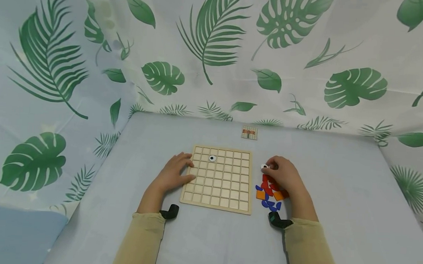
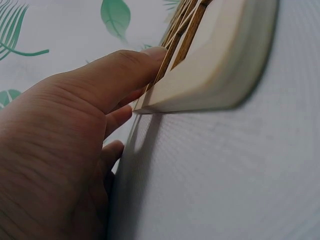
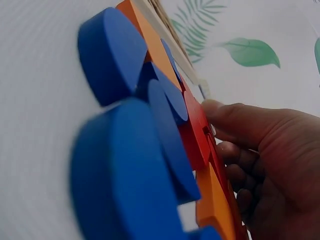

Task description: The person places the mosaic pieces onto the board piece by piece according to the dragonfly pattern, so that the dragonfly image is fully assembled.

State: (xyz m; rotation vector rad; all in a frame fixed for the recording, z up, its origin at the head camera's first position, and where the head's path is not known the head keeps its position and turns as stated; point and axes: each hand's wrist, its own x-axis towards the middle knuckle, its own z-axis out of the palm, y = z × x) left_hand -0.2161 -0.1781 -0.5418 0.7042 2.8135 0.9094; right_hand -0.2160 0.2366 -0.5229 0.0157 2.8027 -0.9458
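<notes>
A square wooden grid board [image 1: 226, 184] lies flat, with a round white eye piece [image 1: 212, 158] in its upper part. My left hand [image 1: 172, 173] rests at the board's left edge, its thumb on the rim and its relaxed fingers along the side. To the right of the board, my right hand [image 1: 284, 173] pinches another white eye piece [image 1: 264, 166] between thumb and fingertips. Under and in front of that hand is a loose pile of red pieces [image 1: 267, 187], orange pieces [image 1: 260, 194] and rounded blue pieces [image 3: 112, 55].
Behind the board lies a small card [image 1: 249, 132] showing a grid pattern in orange and dark tones. A pale cloth covers the table [image 1: 213, 243]. Leaf-printed curtains [image 1: 228, 89] hang at the back and sides.
</notes>
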